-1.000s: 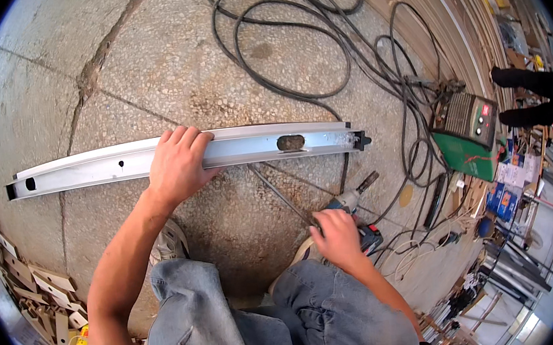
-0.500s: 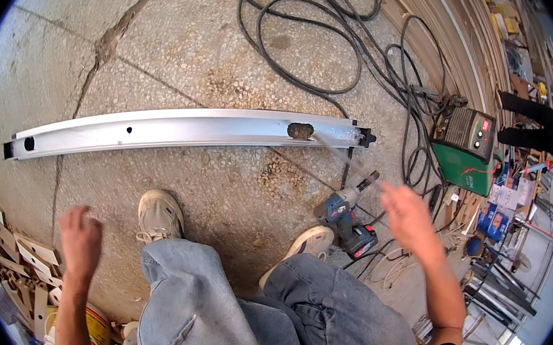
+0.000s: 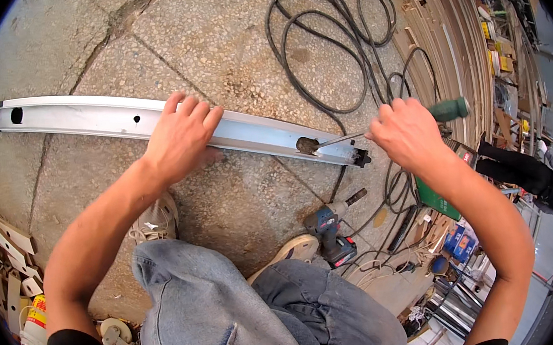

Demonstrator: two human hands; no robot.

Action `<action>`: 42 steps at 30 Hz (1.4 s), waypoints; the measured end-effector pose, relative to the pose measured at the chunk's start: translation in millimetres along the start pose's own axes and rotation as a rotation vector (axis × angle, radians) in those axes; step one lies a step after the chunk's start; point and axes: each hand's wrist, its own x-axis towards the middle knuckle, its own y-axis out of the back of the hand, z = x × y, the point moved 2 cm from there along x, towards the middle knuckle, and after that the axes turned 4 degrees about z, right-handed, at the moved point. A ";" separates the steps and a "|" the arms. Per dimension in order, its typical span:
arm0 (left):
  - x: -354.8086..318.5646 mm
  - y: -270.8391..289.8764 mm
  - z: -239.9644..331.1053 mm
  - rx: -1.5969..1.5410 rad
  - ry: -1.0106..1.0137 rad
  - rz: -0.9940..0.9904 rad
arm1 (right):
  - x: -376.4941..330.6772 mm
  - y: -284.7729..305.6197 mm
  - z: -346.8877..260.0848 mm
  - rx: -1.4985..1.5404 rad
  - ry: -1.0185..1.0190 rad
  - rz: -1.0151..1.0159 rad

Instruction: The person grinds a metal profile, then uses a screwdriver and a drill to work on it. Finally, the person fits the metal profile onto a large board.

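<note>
Bends over a speckled stone floor (image 3: 223, 50) in faded blue jeans (image 3: 222, 299), seen from above. Lays the left hand (image 3: 182, 138) across the middle of a long silver metal bar (image 3: 252, 131), clamping it with fingers side by side over the far edge and thumb at the near edge. Holds this bar ahead of both feet, slanting from upper left down toward the right. Closes the right hand (image 3: 409, 135) around a green-handled tool (image 3: 448, 110), with fingers wrapped tightly together, and points its thin metal shaft leftward to an oblong hole (image 3: 305, 145) near the bar's right end. Cannot tell whether the tip goes inside. Has a cordless drill (image 3: 326, 224) lying just beside the right shoe (image 3: 295, 251). Faces loops of black cable (image 3: 361, 49) beyond the bar and, behind the right forearm, a partly hidden green machine (image 3: 435, 198). Has another person's dark trousers (image 3: 526, 173) in view, well apart at far right.
</note>
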 end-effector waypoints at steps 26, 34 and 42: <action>-17.5 -16.8 -29.8 0.037 -0.205 0.047 | 3.3 -106.1 38.3 0.328 0.128 0.316; -19.0 -10.8 -23.8 0.025 -0.164 0.029 | -78.7 -47.3 -57.0 0.148 -0.353 0.169; -16.2 -14.4 -19.7 0.016 -0.177 0.089 | -64.9 -22.5 -88.1 0.119 -0.352 0.124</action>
